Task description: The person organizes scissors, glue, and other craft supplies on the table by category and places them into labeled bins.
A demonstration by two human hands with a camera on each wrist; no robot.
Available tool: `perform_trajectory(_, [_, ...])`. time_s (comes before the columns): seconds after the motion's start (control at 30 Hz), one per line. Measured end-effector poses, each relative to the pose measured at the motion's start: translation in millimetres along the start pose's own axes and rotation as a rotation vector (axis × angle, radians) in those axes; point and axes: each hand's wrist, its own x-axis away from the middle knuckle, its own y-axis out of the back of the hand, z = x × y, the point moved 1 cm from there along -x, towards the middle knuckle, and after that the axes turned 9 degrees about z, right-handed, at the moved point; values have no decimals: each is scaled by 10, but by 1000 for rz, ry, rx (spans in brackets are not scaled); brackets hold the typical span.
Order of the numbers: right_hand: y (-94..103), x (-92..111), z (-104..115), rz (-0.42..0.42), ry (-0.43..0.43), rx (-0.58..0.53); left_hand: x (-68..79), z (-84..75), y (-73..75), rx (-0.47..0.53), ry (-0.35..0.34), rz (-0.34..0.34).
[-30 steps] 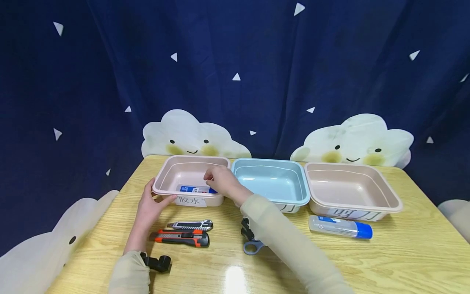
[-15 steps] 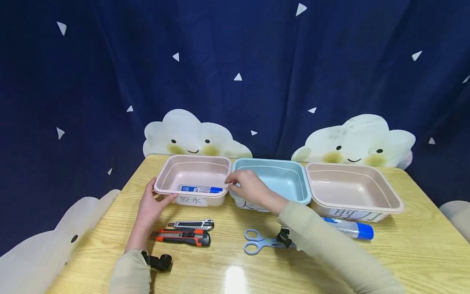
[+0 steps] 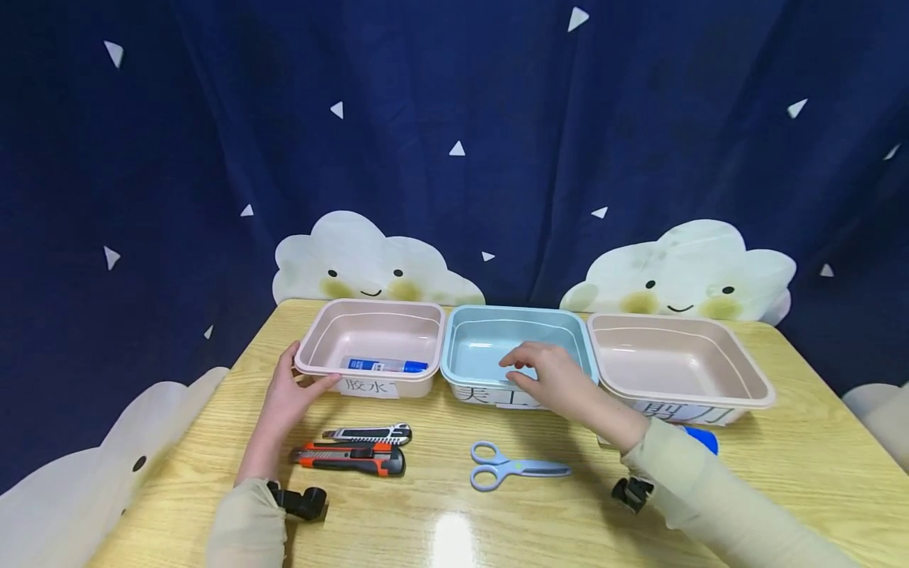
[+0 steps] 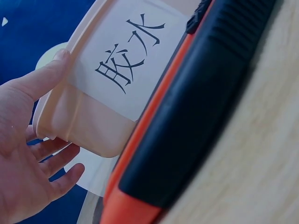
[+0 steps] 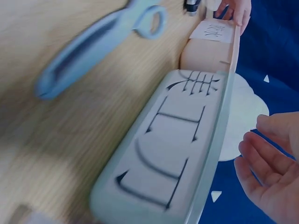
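Note:
My left hand (image 3: 289,398) holds the left front corner of a pink plastic bin (image 3: 319,347), thumb on the front rim and fingers along the side, as the left wrist view also shows. Inside that bin lies a glue bottle (image 3: 387,366) with a blue cap. Over the front part of the light blue bin (image 3: 472,327) is my right hand (image 3: 557,379), its fingers loosely bent with nothing between them. A second glue bottle (image 3: 703,439) is mostly hidden behind the right forearm; its blue cap shows.
A beige bin (image 3: 667,347) stands at the right of the row, and each bin bears a paper label. In front lie a white utility knife (image 3: 369,435), an orange and black utility knife (image 3: 355,458) and blue scissors (image 3: 514,467) on the wooden table (image 3: 398,521).
My right hand has come out of the pink bin and moved right over the blue bin, leaving the glue bottle lying inside. The left hand stays at the pink bin's corner.

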Motion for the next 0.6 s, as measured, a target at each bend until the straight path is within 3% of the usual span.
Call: perform_trajectory(0.6, [233,781,-241,-142,-55,143,-17,-78,-10,-7,69,28])
